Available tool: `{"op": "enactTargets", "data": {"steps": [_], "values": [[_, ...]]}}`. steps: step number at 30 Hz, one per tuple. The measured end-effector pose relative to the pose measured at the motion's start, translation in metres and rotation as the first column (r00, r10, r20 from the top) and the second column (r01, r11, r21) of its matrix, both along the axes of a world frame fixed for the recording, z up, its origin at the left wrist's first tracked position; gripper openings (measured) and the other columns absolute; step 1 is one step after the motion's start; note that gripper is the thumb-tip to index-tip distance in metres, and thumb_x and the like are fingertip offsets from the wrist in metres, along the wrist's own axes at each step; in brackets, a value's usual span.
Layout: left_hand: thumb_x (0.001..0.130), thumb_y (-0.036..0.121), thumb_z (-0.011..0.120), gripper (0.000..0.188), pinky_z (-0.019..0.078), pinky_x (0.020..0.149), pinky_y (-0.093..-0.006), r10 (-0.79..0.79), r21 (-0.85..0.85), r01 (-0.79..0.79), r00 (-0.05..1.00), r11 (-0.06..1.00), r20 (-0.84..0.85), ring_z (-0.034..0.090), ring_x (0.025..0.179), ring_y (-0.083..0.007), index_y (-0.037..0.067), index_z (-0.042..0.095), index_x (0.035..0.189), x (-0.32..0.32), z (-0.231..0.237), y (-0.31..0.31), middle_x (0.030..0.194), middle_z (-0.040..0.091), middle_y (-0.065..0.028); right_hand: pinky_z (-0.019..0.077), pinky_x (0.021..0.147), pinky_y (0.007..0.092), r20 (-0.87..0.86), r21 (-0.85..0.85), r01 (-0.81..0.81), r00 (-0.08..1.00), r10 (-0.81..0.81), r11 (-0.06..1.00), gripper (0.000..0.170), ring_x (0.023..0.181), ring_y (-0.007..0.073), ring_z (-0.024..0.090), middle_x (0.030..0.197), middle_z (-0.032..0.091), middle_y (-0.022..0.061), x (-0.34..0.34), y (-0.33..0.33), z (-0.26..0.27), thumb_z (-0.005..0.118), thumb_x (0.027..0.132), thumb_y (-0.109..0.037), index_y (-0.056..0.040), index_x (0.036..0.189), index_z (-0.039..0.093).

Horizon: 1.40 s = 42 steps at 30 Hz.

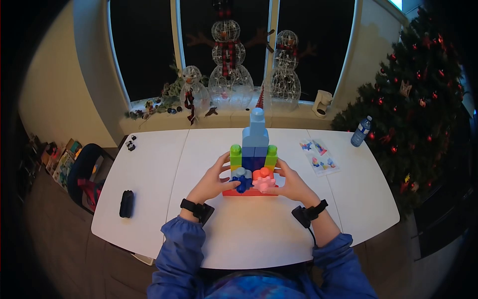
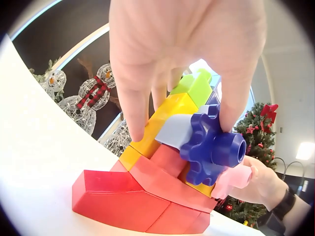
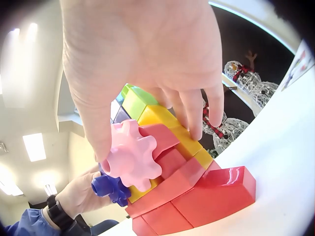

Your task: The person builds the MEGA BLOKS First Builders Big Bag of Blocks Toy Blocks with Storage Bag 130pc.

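Note:
A tower of toy building blocks (image 1: 255,137) stands upright on the table, light blue at the top and dark blue lower down. Green blocks (image 1: 236,152) over yellow flank it, and red blocks (image 2: 142,201) form its base. On its front are a dark blue gear (image 2: 204,147) and a pink gear (image 3: 134,155). My left hand (image 1: 211,183) grips the tower's left side, fingers along the yellow block (image 2: 165,120) and thumb at the blue gear. From the right, my right hand (image 1: 295,184) holds it likewise, thumb against the pink gear.
A printed picture sheet (image 1: 320,157) and a water bottle (image 1: 361,132) are on the table's right. At left lie a black case (image 1: 127,204) and small black items (image 1: 131,143). Wire snowmen (image 1: 230,65) stand on the sill behind, a decorated tree (image 1: 408,99) at right.

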<state>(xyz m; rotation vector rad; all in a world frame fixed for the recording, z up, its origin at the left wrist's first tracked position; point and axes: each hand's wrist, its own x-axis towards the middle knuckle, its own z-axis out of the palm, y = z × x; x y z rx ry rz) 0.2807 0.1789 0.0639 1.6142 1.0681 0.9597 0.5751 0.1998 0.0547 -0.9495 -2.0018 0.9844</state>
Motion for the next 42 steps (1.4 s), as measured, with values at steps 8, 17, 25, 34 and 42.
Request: {"op": "enactTargets", "data": {"steps": [8, 17, 25, 34, 42], "values": [[0.083, 0.012, 0.085, 0.103, 0.0458, 0.113, -0.0531, 0.012, 0.021, -0.012, 1.000, 1.000, 0.009, 0.042, 0.148, -0.0399, 0.014, 0.023, 0.165, -0.002, -0.007, 0.001, 0.163, 0.039, -0.0167, 0.0465, 0.113, 0.0466, -0.010, -0.060, -0.009, 1.000, 0.009, 0.998, 0.113, 0.140, 0.0370, 0.053, 0.156, 0.048, 0.0206, 0.001, 0.001, 0.001, 0.094, 0.077, -0.033, -0.0048, 0.163, 0.025], [0.087, 0.009, 0.077, 0.075, 0.0458, 0.112, -0.0447, 0.483, 0.450, -0.466, 0.871, 0.762, 0.085, 0.055, 0.137, -0.0299, 0.005, 0.043, 0.154, -0.056, 0.032, -0.122, 0.148, 0.057, -0.0178, 0.0415, 0.115, 0.0456, -0.206, 0.167, 0.345, 0.928, -0.310, 0.924, 0.086, 0.138, 0.0318, 0.055, 0.154, 0.053, 0.0173, 0.097, -0.087, 0.053, 0.084, 0.083, -0.014, -0.0053, 0.157, 0.040], [0.104, 0.007, 0.057, 0.041, 0.0483, 0.100, -0.0356, 0.869, 0.485, -0.867, 0.324, 0.115, 0.374, 0.058, 0.124, -0.0226, 0.001, 0.050, 0.145, -0.150, 0.006, -0.218, 0.140, 0.059, -0.0143, 0.0453, 0.107, 0.0336, -0.556, 0.287, 0.850, 0.523, -0.646, 0.442, 0.049, 0.117, 0.0202, 0.063, 0.130, 0.065, 0.0125, 0.211, -0.166, 0.034, 0.067, 0.102, -0.019, -0.0003, 0.145, 0.052], [0.107, 0.013, 0.055, 0.042, 0.0484, 0.094, -0.0340, 0.894, 0.488, -0.871, 0.178, -0.051, 0.412, 0.060, 0.119, -0.0206, 0.002, 0.047, 0.147, -0.166, 0.004, -0.223, 0.137, 0.062, -0.0133, 0.0490, 0.101, 0.0323, -0.552, 0.299, 0.839, 0.541, -0.635, 0.455, 0.042, 0.109, 0.0175, 0.064, 0.122, 0.067, 0.0113, 0.211, -0.169, 0.035, 0.063, 0.103, -0.009, 0.0013, 0.142, 0.054], [0.107, 0.018, 0.058, 0.046, 0.0495, 0.086, -0.0314, 0.870, 0.462, -0.873, 0.096, -0.160, 0.484, 0.063, 0.107, -0.0183, 0.003, 0.045, 0.149, -0.206, 0.003, -0.229, 0.130, 0.064, -0.0126, 0.0509, 0.095, 0.0308, -0.518, 0.279, 0.825, 0.561, -0.646, 0.492, 0.038, 0.100, 0.0160, 0.065, 0.121, 0.067, 0.0116, 0.207, -0.164, 0.031, 0.064, 0.101, -0.007, 0.0017, 0.138, 0.057]]}}
